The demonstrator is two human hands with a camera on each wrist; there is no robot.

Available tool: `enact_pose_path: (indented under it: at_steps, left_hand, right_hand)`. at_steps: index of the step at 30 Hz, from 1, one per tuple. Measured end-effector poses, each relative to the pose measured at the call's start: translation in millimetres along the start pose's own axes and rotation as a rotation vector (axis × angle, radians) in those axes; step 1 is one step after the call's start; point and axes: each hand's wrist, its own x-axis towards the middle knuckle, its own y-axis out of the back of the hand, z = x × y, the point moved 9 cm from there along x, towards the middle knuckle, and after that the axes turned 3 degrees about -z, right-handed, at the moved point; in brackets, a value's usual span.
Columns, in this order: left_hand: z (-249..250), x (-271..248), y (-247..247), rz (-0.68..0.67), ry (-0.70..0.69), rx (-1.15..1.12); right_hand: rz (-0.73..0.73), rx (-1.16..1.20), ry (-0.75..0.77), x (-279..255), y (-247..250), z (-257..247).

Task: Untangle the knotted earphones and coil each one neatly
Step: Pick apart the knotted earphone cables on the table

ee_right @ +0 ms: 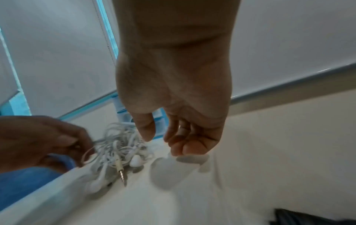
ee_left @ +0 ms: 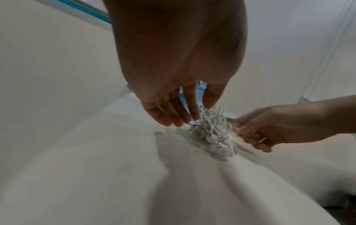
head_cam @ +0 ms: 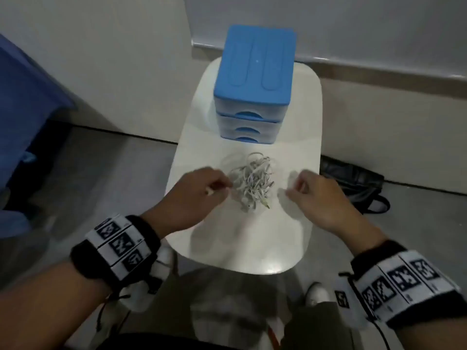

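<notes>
A knotted heap of white earphones (head_cam: 252, 180) (ee_left: 213, 129) (ee_right: 119, 146) lies mid-table on the small white table (head_cam: 252, 238). A metal jack plug (ee_right: 122, 172) and a white earbud (ee_right: 135, 160) stick out at its near side. My left hand (head_cam: 226, 185) (ee_left: 185, 121) (ee_right: 77, 143) is at the heap's left edge and pinches a strand of cable between thumb and fingertips. My right hand (head_cam: 293, 188) (ee_right: 165, 141) (ee_left: 242, 132) hovers just right of the heap. Its fingers are loosely curled and hold nothing.
A blue three-drawer box (head_cam: 252, 72) stands on the table's far end, just behind the earphones. A black bag (head_cam: 353, 183) lies on the floor to the right. A blue piece of furniture (head_cam: 25, 109) is at the left. A white wall runs behind.
</notes>
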Motion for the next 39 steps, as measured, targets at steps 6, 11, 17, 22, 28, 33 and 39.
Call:
enact_pose_path:
  at_steps: [6,11,17,22,28,33,39]
  left_hand:
    - [6,57,-13,0.137,0.073,-0.112]
    - [0,73,-8,0.17,0.128,-0.238]
    - [11,71,-14,0.023,0.182,-0.241]
    - [28,65,-21,-0.101,0.166,-0.16]
    - [36,51,-24,-0.106,0.152,-0.121]
    - [37,40,-24,-0.108,0.12,-0.096]
    - [53,26,-18,-0.074,0.05,-0.114]
  right_hand:
    - [-0.115,0.216,-0.032,42,-15,-13]
    - [-0.259,0.25,-0.045,51,-21,-9]
    - [-0.25,0.178,-0.03,47,-24,-15]
    - [-0.178,0.118,-0.046,42,-21,-20]
    - [-0.147,-0.025,-0.052,34,-26,-37]
    - [-0.044,-0.062,-0.028,25,-21,-50]
    - [0.114,0.084,0.049,9,-7,-67]
